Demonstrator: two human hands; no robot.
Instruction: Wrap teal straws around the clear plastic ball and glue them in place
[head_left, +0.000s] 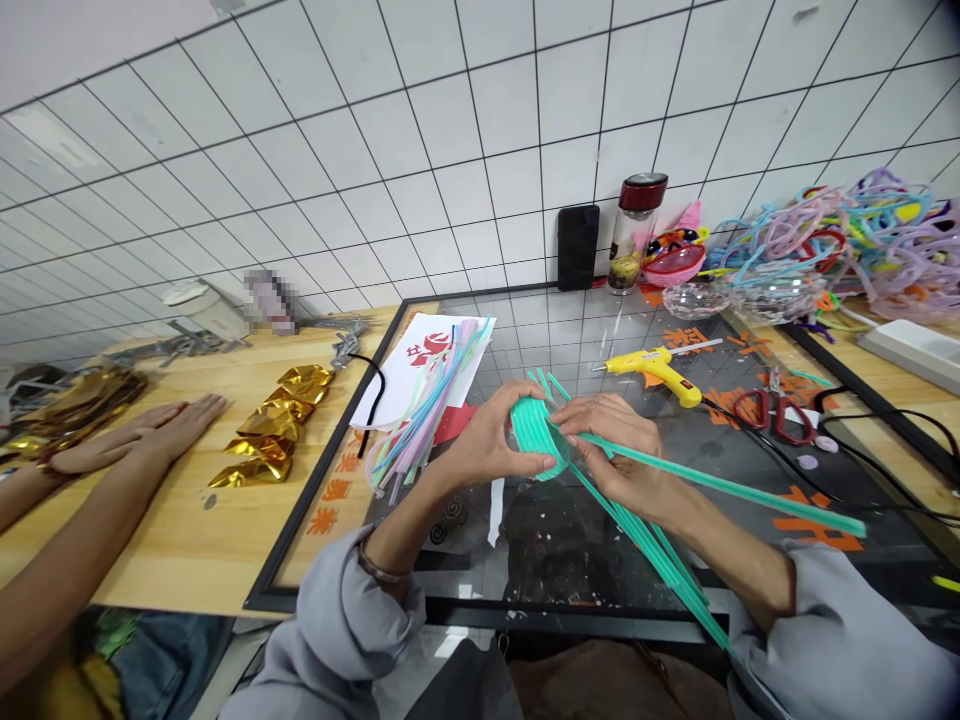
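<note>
Now both hands are above the glass plate (570,330), close to the body. The left hand (487,442) holds the teal strips (534,428) at the place where they bend into a loop. Its thumb is under the loop and its fingers are curled over it, so it is clamped on the bundle. The right hand (616,452) touches the same loop from the other side, and its fingers are pressed together on the strips. From the loop, one long strip goes to the right over the glass, and the others go down to the right sleeve.

To the left of the hands lies a pile of pastel strips (424,415) on a white paper (416,360). Behind the hands lies a yellow glue gun (651,366), and red scissors (772,412) are further right. On the wooden table (187,540), gold foil pieces (274,430) lie beside another person's hands (135,432), which rest flat.
</note>
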